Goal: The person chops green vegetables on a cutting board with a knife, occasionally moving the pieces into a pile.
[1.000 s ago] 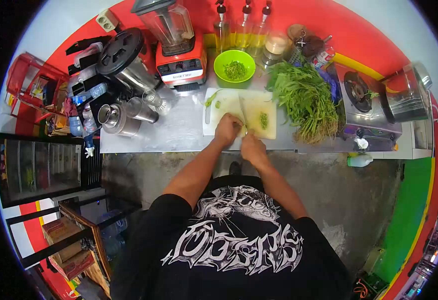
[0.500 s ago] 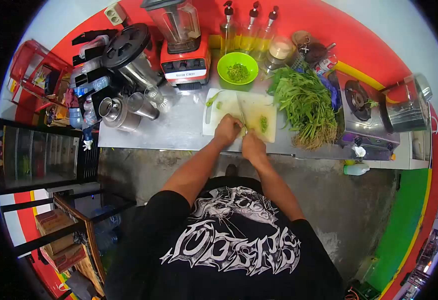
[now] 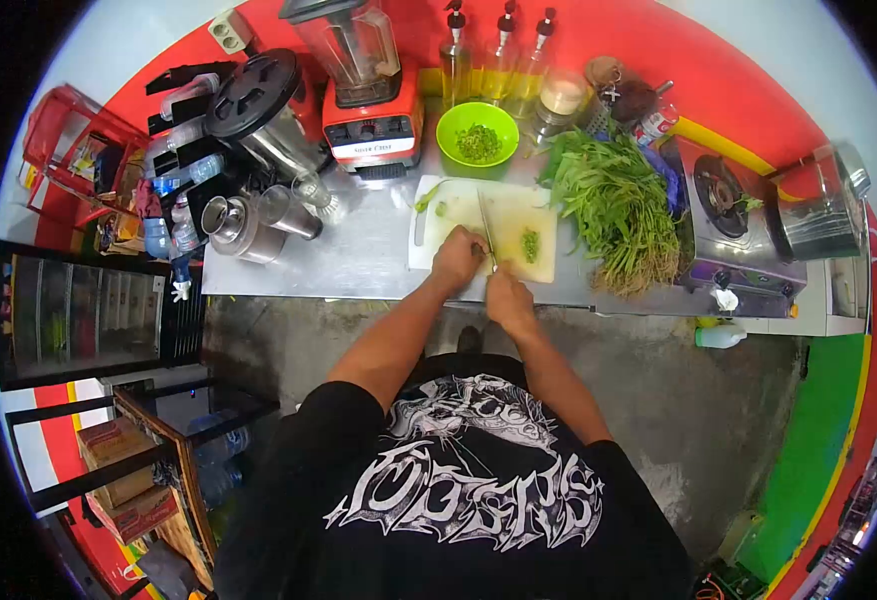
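On the white cutting board (image 3: 535,204) lies a knife (image 3: 487,222), its blade pointing away from me. My right hand (image 3: 508,302) is closed round its handle near the board's front edge. To the left of the blade, my left hand (image 3: 458,258) presses on the board with curled fingers; whatever they pinch is hidden. A small heap of chopped green pieces (image 3: 529,245) sits right of the knife. A green chili-like piece (image 3: 428,196) lies at the board's upper left corner. Behind the board stands a lime-green bowl (image 3: 506,146) with chopped greens in it.
A large bunch of leafy greens (image 3: 613,205) with roots lies right of the board, beside a gas stove (image 3: 723,195). A red blender (image 3: 370,130) and pump bottles (image 3: 498,65) line the back. Metal cups (image 3: 288,212) stand left on the steel table (image 3: 358,255).
The view has shifted slightly. Both hands and the knife keep nearly the same place on the board.
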A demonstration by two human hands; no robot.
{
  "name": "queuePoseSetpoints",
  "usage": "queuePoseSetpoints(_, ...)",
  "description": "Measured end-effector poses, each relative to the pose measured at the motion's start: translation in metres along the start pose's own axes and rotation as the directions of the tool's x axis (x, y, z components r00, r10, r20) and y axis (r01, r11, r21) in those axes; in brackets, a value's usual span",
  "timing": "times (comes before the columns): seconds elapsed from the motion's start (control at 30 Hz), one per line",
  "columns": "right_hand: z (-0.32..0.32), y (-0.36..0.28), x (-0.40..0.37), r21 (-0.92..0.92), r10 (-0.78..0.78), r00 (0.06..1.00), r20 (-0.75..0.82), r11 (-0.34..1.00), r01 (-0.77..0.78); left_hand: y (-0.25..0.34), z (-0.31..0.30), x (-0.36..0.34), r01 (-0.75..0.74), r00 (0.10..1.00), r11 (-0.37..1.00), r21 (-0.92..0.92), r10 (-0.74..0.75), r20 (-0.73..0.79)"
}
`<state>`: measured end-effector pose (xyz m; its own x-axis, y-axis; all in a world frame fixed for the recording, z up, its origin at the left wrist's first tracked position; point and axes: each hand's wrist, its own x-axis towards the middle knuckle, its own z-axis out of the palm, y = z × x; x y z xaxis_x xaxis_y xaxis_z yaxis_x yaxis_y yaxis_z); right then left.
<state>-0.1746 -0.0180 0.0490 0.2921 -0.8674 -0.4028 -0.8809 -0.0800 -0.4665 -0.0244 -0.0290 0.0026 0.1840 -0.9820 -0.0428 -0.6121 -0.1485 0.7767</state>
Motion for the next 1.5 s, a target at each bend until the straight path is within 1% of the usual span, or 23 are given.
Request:
queuePoseSetpoints(0.1, -0.005, 0.001, 0.003, -0.006, -0.027, 1.000, -0.002, 1.000, 0.027, 0.001, 0.002, 0.001, 0.006, 1.000, 0.999, 0.038, -0.007, 0.028)
queuePoseSetpoints(0.2, -0.005, 0.002, 0.009, -0.049, -0.055, 0.998, 0.005, 0.997, 0.056, 0.000, 0.001, 0.004, 0.017, 1.000, 0.999, -0.028, -0.017, -0.004)
queuePoseSetpoints(0.27, 0.002, 0.002, 0.006, -0.022, -0.021, 1.000, -0.016, 1.000, 0.021, -0.001, 0.000, 0.003, 0.061, 0.995, 0.997, 0.044, -0.065, 0.076)
queuePoseSetpoints(0.3, 0.006, 0.003, 0.004, 0.030, -0.001, 0.999, -0.039, 1.000, 0.003, 0.000, -0.002, 0.002, 0.017, 0.998, 0.999, 0.038, -0.020, 0.066)
queuePoseSetpoints(0.33, 0.010, 0.005, 0.003, 0.035, 0.008, 0.999, -0.036, 0.999, -0.007, -0.002, 0.000, 0.000, 0.017, 0.997, 0.999, 0.040, -0.021, 0.077)
queuePoseSetpoints(0.4, 0.008, 0.008, 0.007, 0.004, -0.079, 0.994, -0.078, 0.997, 0.079, -0.004, 0.000, 0.004, 0.023, 0.995, 0.999, 0.023, -0.025, 0.092)
queuePoseSetpoints(0.43, 0.007, 0.006, 0.012, -0.002, -0.026, 0.999, -0.044, 1.000, 0.026, -0.005, 0.000, 0.005, -0.008, 0.995, 0.999, 0.049, 0.004, 0.096)
queuePoseSetpoints(0.47, 0.006, 0.007, 0.010, 0.001, -0.022, 0.999, -0.048, 1.000, 0.022, -0.005, 0.001, 0.005, -0.013, 0.995, 0.999, 0.051, 0.007, 0.100)
queuePoseSetpoints(0.53, 0.004, 0.004, 0.004, -0.016, -0.041, 0.999, 0.015, 0.999, 0.042, -0.001, -0.004, 0.004, 0.022, 0.993, 0.997, 0.071, -0.030, 0.116)
queuePoseSetpoints(0.57, 0.005, 0.001, 0.001, -0.041, 0.021, 1.000, 0.009, 0.999, -0.020, 0.002, -0.004, 0.002, -0.023, 0.999, 0.998, 0.052, 0.021, 0.043)
queuePoseSetpoints(0.6, 0.005, 0.001, -0.001, -0.036, 0.025, 1.000, 0.010, 0.999, -0.025, -0.002, -0.002, 0.003, -0.024, 0.999, 0.998, 0.056, 0.021, 0.049)
queuePoseSetpoints(0.67, 0.002, 0.003, -0.003, -0.039, -0.042, 0.999, 0.006, 0.998, 0.042, -0.009, 0.005, 0.007, -0.003, 0.999, 1.000, 0.005, 0.003, 0.039)
queuePoseSetpoints(0.7, 0.000, 0.004, -0.001, -0.040, -0.040, 0.999, 0.005, 0.998, 0.041, -0.011, 0.006, 0.009, -0.004, 0.999, 1.000, 0.004, 0.004, 0.040)
queuePoseSetpoints(0.77, -0.003, 0.002, 0.004, -0.031, -0.038, 0.999, 0.014, 0.999, 0.038, -0.017, 0.004, 0.012, -0.008, 0.993, 0.996, -0.088, 0.019, 0.114)
queuePoseSetpoints(0.8, -0.001, 0.000, 0.004, -0.029, -0.041, 0.999, 0.014, 0.999, 0.041, -0.012, 0.001, 0.010, -0.008, 0.994, 0.996, -0.085, 0.018, 0.112)
queuePoseSetpoints(0.87, 0.003, -0.001, 0.003, 0.016, 0.053, 0.999, 0.012, 0.998, -0.053, -0.001, -0.001, 0.005, -0.005, 1.000, 0.998, 0.059, 0.004, 0.024)
queuePoseSetpoints(0.9, 0.008, 0.001, 0.004, 0.018, 0.057, 0.998, 0.013, 0.998, -0.057, -0.002, -0.002, 0.004, -0.005, 1.000, 0.998, 0.059, 0.004, 0.029)
queuePoseSetpoints(0.97, 0.015, 0.008, 0.008, -0.021, -0.008, 1.000, -0.021, 1.000, 0.007, -0.004, -0.002, 0.002, -0.075, 0.997, 0.995, 0.065, 0.074, 0.013)
queuePoseSetpoints(1.1, 0.000, 0.000, 0.005, -0.042, -0.038, 0.999, -0.030, 0.998, 0.037, -0.002, -0.005, 0.004, -0.042, 0.998, 0.998, 0.041, 0.039, 0.057)
queuePoseSetpoints(1.17, -0.004, -0.005, -0.003, -0.001, -0.015, 1.000, -0.018, 1.000, 0.015, 0.009, -0.010, 0.000, 0.014, 0.998, 0.998, 0.063, -0.018, 0.065)
queuePoseSetpoints(1.4, -0.003, -0.004, 0.002, 0.016, -0.065, 0.997, -0.052, 0.998, 0.066, 0.000, -0.006, 0.000, -0.040, 0.997, 0.999, 0.032, 0.038, 0.062)
queuePoseSetpoints(1.47, -0.007, -0.008, 0.001, -0.028, 0.013, 0.999, 0.039, 1.000, -0.012, 0.001, -0.009, 0.000, -0.045, 0.998, 0.998, 0.047, 0.043, 0.049)
queuePoseSetpoints(1.5, -0.003, -0.007, 0.002, -0.029, 0.011, 0.999, 0.038, 1.000, -0.010, 0.001, -0.007, -0.001, -0.048, 0.998, 0.997, 0.058, 0.045, 0.044)
